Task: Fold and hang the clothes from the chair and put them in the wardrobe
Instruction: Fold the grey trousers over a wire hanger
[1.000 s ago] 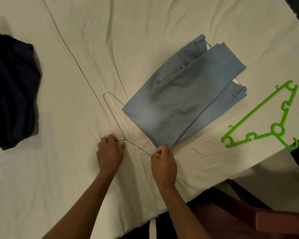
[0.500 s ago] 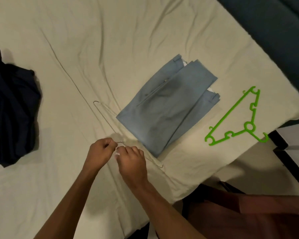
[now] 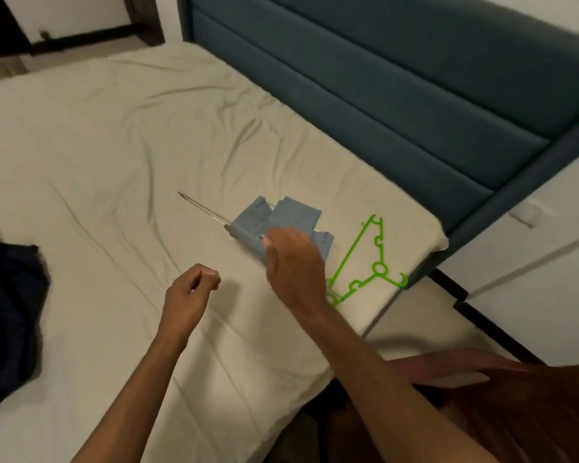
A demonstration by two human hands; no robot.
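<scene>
Over the bed (image 3: 114,162), our right hand (image 3: 295,262) pinches the wire hanger (image 3: 203,210) at its neck, lifting the folded trousers (image 3: 281,217) draped on it. Our left hand (image 3: 191,292) hovers curled, holding nothing, since one hand carries the load; the green hanger (image 3: 365,259) lies beside

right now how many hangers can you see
2. A thin metal wire hanger carries the folded blue trousers, with the right hand pinching it at the trousers' near edge. A green plastic hanger lies on the bed near its corner, partly behind that hand.

Right hand (image 3: 295,262) lifts wire hanger (image 3: 204,210) — folded blue trousers (image 3: 281,218) draped.
</scene>
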